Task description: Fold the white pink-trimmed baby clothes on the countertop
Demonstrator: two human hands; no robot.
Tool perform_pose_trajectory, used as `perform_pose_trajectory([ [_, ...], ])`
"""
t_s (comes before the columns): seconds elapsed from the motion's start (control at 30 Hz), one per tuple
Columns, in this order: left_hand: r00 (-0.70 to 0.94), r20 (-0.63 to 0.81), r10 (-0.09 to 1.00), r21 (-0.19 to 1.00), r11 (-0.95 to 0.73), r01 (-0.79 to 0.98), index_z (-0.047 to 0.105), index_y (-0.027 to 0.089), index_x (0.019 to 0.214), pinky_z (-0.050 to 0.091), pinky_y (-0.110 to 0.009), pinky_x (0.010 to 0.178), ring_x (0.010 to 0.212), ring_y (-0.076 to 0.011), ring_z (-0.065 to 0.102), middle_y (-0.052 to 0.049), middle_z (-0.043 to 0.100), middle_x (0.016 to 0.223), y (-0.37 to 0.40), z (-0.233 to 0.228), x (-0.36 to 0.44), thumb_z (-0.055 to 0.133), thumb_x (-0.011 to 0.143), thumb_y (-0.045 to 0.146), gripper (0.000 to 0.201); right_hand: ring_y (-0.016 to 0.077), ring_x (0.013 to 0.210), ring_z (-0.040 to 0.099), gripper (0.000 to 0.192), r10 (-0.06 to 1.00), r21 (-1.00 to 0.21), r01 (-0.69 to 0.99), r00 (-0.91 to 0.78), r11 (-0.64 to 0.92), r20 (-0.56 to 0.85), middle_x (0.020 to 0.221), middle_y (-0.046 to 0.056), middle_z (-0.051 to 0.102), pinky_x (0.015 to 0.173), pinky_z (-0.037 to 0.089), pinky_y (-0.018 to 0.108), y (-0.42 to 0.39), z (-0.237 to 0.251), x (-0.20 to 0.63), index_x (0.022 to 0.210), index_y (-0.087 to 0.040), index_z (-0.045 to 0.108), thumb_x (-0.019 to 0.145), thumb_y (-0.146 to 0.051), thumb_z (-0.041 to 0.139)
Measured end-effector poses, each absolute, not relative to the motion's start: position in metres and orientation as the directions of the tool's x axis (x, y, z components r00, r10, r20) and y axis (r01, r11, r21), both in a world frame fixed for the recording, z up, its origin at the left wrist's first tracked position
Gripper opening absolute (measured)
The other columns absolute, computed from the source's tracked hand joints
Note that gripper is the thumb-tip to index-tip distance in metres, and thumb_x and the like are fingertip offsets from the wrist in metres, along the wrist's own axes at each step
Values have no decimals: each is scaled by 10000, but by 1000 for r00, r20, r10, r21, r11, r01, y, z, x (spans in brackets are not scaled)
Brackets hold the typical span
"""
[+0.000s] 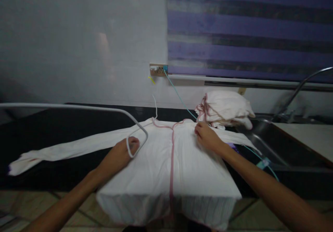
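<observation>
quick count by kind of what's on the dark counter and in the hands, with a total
White garment laid flat: 1, under the right hand
Stack of folded white cloths: 1; how many pieces it holds cannot be told
White hanger: 1, gripped by the left hand
Teal cable: 1
Total: 4

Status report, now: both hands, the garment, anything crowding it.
Left hand grips white hanger. Right hand pinches white garment at shoulder. Folded stack beside collar, teal cord behind.
</observation>
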State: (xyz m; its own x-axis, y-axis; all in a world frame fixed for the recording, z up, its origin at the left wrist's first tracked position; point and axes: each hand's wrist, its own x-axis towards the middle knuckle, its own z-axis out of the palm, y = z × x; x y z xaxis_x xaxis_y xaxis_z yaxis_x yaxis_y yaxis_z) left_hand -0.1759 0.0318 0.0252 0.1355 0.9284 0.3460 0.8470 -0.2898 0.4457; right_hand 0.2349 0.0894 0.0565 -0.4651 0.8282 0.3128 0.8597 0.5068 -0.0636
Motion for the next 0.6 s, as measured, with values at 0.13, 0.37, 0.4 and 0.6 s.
perform_pose_trajectory([
  [0.13, 287, 388, 876, 288, -411, 865, 584, 235, 1363, 475, -441, 1109, 1276, -301, 621, -98, 661, 1387, 23, -5, -166, 408, 1014, 535, 492, 322, 1116, 514, 220, 888, 92, 903, -428, 419, 165, 1126, 203, 627, 1002, 412, 411, 57, 65, 293, 885, -119, 766, 848, -118, 548],
  [0.37, 446, 378, 811, 60, -502, 863, 515, 219, 1466, 367, -532, 1200, 1460, -340, 452, -121, 514, 1566, 41, -26, -163, 294, 1042, 526, 568, 381, 1202, 473, 326, 916, 232, 905, -388, 357, 100, 1249, 265, 584, 977, 428, 488, 40, 52, 305, 1067, -79, 758, 892, -129, 487],
  [0.4, 457, 373, 807, 52, -510, 858, 519, 224, 1463, 360, -524, 1205, 1462, -333, 450, -116, 514, 1567, 42, -26, -166, 295, 1044, 511, 555, 389, 1211, 470, 348, 922, 250, 911, -367, 329, 124, 1270, 273, 576, 958, 435, 493, 40, 52, 302, 1106, -71, 744, 910, -134, 464],
  [0.6, 463, 362, 809, 58, -515, 855, 516, 279, 1472, 374, -501, 1191, 1448, -309, 469, -75, 539, 1555, 44, -27, -172, 363, 1023, 474, 512, 398, 1198, 514, 400, 946, 320, 941, -196, 107, 260, 1289, 284, 597, 926, 437, 517, 55, 60, 306, 1142, -73, 741, 949, -138, 397],
])
